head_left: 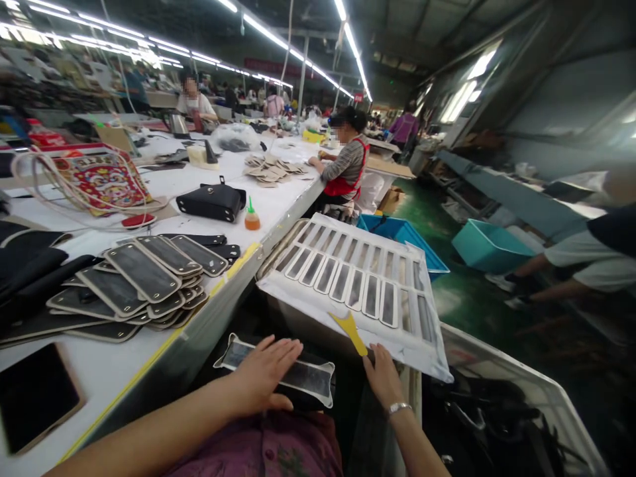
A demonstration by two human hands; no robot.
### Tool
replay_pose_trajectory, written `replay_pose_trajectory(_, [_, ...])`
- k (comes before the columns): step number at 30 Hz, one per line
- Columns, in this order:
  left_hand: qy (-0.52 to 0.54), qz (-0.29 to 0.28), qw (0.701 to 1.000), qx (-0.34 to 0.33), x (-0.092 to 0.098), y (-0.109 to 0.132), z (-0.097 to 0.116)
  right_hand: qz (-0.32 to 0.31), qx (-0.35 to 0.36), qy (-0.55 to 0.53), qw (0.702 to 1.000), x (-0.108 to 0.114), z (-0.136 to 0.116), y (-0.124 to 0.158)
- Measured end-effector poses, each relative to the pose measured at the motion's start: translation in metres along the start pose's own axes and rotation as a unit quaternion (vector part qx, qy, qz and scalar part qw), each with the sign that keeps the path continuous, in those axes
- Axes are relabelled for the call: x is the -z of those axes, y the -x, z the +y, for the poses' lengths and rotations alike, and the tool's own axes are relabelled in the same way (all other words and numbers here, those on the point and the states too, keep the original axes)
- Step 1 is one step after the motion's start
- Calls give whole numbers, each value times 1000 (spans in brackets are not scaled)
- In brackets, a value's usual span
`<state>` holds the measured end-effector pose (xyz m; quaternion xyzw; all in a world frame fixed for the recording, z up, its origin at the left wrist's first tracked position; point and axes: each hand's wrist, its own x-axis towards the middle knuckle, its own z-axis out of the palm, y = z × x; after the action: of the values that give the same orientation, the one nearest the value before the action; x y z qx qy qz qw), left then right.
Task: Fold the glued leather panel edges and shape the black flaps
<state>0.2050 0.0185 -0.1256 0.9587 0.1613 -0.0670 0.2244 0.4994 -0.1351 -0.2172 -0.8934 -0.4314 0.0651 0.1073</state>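
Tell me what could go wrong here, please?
Maybe three things. The dark panel under the left hand might slip if that hand lifts. The yellow tool in the right hand points toward the white-edged strips on the board, so it might nudge them crooked. And the orange bottle stands near the table edge; a bump could topple it.

Left hand [261, 371] flat, palm down; right hand [385, 377] closed in pinch grip.

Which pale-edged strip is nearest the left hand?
The flared-cornered strip beneath the left hand; other strips lie on the table or white board.
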Motion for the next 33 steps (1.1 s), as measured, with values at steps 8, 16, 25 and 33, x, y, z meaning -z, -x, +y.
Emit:
replay_pose_trajectory(8, [22,-67,997,-40,-31,-60,12,-146,-18,82,986,-47,-11,-68])
replay_pose_trajectory(16, [-31,-40,998,-41,-14,-67,29,-189,-61,84,977,-40,-9,-114])
replay_pose_trajectory(25, [-102,-61,992,-48,-19,-82,36,-212,-103,-154,960,1,23,-81])
replay_pose_trajectory(33, [-86,-43,993,-71,-20,-79,33,-352,-91,-362,858,56,32,20])
